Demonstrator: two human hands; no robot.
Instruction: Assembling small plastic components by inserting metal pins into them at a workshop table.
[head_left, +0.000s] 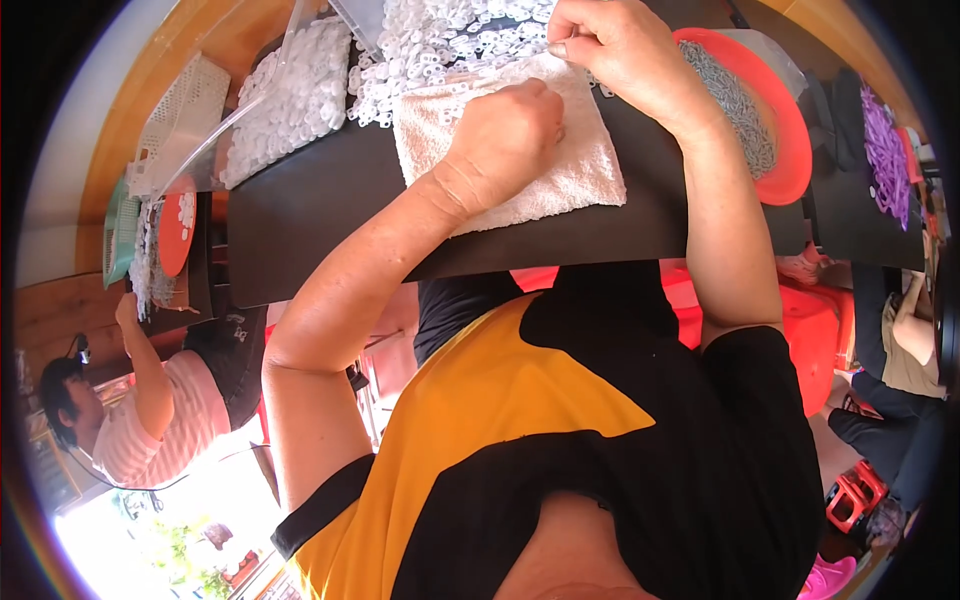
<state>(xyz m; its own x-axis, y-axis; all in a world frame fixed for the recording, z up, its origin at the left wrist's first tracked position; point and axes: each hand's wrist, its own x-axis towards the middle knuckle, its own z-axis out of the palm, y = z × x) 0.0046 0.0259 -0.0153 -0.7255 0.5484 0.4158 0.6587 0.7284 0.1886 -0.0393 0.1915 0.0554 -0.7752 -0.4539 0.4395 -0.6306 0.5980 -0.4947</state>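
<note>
Holding left fingers [543,108] over white cloth [582,172]

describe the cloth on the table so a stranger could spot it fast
On the dark table, find the person's left hand. The pale cloth lies beneath it, reaching toward the table's near edge. Unlike the loose white pieces heaped beyond, it is one flat, fuzzy sheet.

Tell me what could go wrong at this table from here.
The right forearm appears close beside the red tray of grey parts, so a sideways swing might knock it. Small white pieces lie loose by the white cloth beneath the left hand; a tug on it could scatter them.
</note>
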